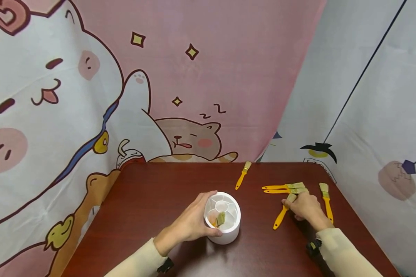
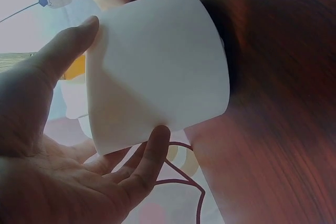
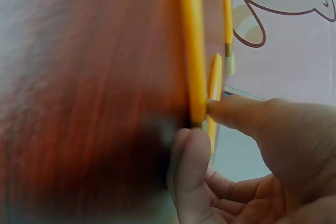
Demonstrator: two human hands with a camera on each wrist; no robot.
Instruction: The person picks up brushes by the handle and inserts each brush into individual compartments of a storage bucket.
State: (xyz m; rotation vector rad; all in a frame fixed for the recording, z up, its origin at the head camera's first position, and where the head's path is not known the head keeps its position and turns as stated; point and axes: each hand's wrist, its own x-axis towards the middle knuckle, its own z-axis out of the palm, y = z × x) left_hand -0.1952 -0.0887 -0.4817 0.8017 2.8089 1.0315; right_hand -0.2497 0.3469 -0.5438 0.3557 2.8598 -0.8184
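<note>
A white round desk organizer [image 1: 228, 236] with several compartments stands on the table, its open top facing up. My left hand [image 1: 193, 222] grips it from the left, thumb at the near rim and fingers round the far side. Inside leans a paintbrush [image 1: 221, 218], pale bristles up, its yellow handle mostly hidden by the wall. On the right, my right hand [image 1: 306, 207] pinches another yellow-handled paintbrush [image 1: 280, 220] near the ferrule between thumb and index finger. Its handle points toward the near left; in the right wrist view the handle [image 3: 193, 51] runs upward from the fingertips.
Two paintbrushes [image 1: 275, 187] lie side by side just beyond my right hand. Another paintbrush [image 1: 242, 179] lies near the back edge, and one more brush [image 1: 327, 204] lies close to the right edge. The brown table [image 1: 152, 188] meets a cartoon-printed cloth [image 1: 249, 77] behind.
</note>
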